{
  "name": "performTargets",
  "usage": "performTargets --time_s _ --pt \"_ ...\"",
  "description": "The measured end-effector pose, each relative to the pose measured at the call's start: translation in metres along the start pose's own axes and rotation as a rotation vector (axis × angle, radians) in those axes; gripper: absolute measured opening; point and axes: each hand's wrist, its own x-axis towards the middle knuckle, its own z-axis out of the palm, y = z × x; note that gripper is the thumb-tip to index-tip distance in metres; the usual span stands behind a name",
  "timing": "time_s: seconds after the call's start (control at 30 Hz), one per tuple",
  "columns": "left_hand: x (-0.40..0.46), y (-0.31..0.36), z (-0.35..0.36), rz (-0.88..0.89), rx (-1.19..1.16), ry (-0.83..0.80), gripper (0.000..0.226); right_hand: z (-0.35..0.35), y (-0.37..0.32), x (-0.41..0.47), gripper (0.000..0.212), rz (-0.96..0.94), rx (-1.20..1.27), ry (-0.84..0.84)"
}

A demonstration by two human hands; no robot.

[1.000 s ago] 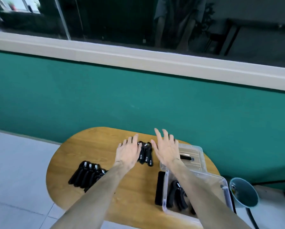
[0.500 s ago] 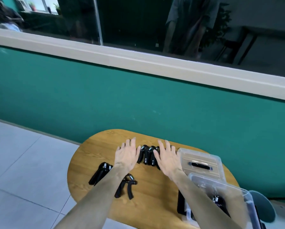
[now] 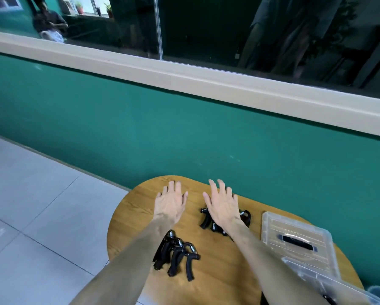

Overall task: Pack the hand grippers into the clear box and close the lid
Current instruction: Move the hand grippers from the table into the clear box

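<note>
Hand grippers (image 3: 225,223) half hidden under right hand (image 3: 223,205), fingers straight.

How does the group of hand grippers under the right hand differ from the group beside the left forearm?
The far group of grippers lies mostly hidden under the right hand; the near group of grippers beside the left forearm shows nearly whole. The far group lies closer to the lid; the near group lies closer to the table edge. Both are black, on the table, outside the clear box.
</note>
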Motion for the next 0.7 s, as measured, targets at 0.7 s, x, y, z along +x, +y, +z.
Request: performTargets --time_s 0.7 --pt "-0.001 -0.107 0.142 -0.064 -0.111 -0.332 0.061 0.117 -0.027 0.004 0.052 0.136 0.123 -0.192"
